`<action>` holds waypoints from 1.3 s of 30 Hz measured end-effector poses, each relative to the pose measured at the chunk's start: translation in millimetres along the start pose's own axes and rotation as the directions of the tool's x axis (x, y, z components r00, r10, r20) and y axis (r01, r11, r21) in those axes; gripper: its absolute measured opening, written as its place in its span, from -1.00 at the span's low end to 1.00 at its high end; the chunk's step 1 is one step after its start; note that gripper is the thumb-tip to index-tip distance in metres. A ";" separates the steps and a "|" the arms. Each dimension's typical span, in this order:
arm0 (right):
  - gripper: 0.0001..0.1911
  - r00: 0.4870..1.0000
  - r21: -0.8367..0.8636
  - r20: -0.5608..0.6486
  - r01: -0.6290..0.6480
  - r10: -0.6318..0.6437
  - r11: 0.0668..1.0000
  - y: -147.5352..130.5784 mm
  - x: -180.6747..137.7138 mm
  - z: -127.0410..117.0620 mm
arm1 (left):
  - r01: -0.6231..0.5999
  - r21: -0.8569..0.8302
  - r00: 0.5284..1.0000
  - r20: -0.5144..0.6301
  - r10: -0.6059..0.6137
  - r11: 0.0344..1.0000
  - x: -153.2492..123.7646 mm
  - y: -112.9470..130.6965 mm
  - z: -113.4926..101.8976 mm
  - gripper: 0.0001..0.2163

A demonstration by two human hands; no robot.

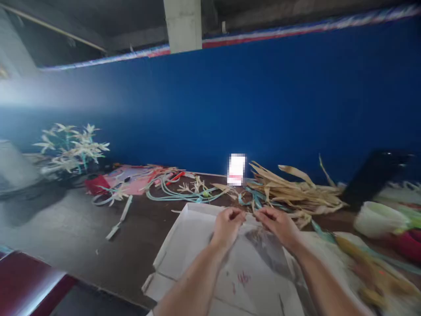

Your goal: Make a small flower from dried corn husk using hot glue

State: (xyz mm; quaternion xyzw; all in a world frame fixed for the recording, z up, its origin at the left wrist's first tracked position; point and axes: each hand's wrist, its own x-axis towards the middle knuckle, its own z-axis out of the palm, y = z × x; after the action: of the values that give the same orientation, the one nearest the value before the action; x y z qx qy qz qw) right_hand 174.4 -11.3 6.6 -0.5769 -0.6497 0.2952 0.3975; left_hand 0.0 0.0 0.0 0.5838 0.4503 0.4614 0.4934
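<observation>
My left hand (227, 224) and my right hand (278, 224) are held close together over the far edge of a shallow white cardboard box (197, 237). Fingers and thumb are pinched together on each hand. Between or in the fingertips something thin may be held, but it is too small and blurred to make out. Red handwriting marks the box's inside, and a clear plastic piece (268, 250) lies in it by my right wrist. Just beyond my right hand is a heap of dry corn husks (296, 188), with blue-green strips (251, 196) beside it.
Pale artificial flowers (82, 147) stand at the back left. Pale blue cords (171, 196) and pink sheets (131, 175) lie along the blue wall (210, 114). A bright pixelated rectangle (237, 169) stands at the back. On the right are a dark upright object (371, 177) and a whitish roll (378, 219).
</observation>
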 end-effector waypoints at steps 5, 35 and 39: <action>-0.60 0.999 0.003 -0.012 0.039 -0.039 0.999 2.9 -1.0 1.3 | 0.024 -0.003 1.000 -0.008 -0.024 1.000 5.8 -4.4 0.2 -0.80; -0.65 0.999 0.016 -0.051 0.009 -0.008 1.000 -7.6 -3.6 1.9 | -0.033 0.053 0.999 -0.018 0.034 0.998 0.4 -1.2 2.7 -0.86; -0.61 0.998 -0.013 -0.058 0.007 -0.007 1.000 -5.1 -3.2 2.3 | -0.034 0.063 0.999 -0.010 0.034 0.997 0.4 -0.7 2.7 -0.84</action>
State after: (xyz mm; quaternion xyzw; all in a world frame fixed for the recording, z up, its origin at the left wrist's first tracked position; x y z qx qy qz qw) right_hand 169.9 -15.1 9.2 -0.5856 -0.6417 0.2726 0.4135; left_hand 2.7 0.1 -0.9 0.6039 0.4572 0.4587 0.4646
